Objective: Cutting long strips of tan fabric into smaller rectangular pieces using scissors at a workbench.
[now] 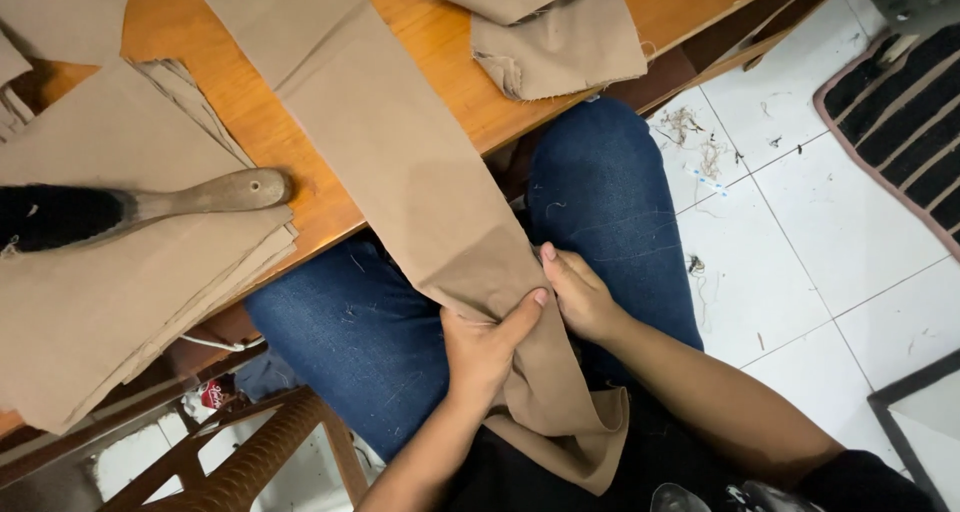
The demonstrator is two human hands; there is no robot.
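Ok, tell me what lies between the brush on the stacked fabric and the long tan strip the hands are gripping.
Head view: only bare orange wooden tabletop separates the brush from the long tan strip.

Even indoor light, mostly sharp picture

Soft shadows are falling under the table [250, 122] edge; the white floor [800, 232] is shining faintly, corners bending slightly.

Matt tan cloth strip [420, 172], glossy wooden table [440, 52]

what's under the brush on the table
The brush lies on a stack of tan fabric pieces, layered edges showing at its right side. The stack rests on the wooden table; the tabletop beneath it is covered, and the number of pieces cannot be counted.
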